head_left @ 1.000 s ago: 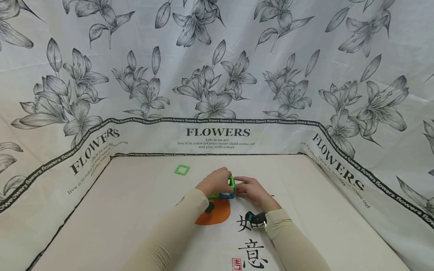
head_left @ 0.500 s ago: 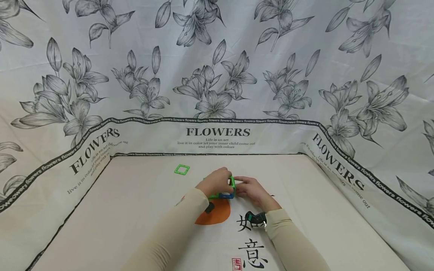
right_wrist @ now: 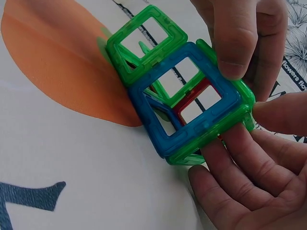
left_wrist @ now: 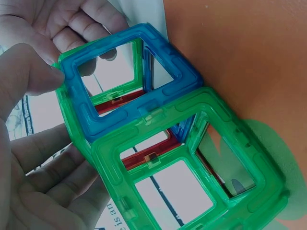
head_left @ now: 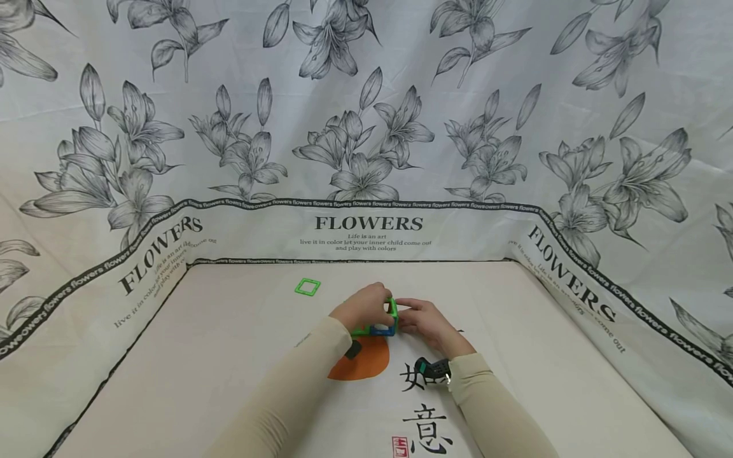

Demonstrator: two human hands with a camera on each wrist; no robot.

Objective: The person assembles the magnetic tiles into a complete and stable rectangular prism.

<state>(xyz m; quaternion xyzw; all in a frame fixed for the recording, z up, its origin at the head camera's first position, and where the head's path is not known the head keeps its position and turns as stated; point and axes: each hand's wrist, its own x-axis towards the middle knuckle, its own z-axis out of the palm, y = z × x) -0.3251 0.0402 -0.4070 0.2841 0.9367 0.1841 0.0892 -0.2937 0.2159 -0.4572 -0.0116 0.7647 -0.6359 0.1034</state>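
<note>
A box-like structure of magnetic tiles (head_left: 382, 330) stands on the tablecloth, its green and blue square frames joined edge to edge. Red tiles (left_wrist: 144, 155) show through the openings at its far side. My left hand (head_left: 364, 306) reaches over from the left and grips the upper part, thumb on the near top edge and fingers behind. At the right end my right hand (head_left: 425, 324) holds a green end tile (right_wrist: 211, 139), thumb at its corner and fingertips against its face. Much of the structure is hidden behind my left hand in the head view.
A single green diamond-shaped frame tile (head_left: 307, 287) lies farther back to the left. The white cloth (head_left: 229, 356) carries an orange printed shape (head_left: 366, 362) and black characters (head_left: 428, 429). A flower-printed curtain (head_left: 366, 159) closes off the back and sides.
</note>
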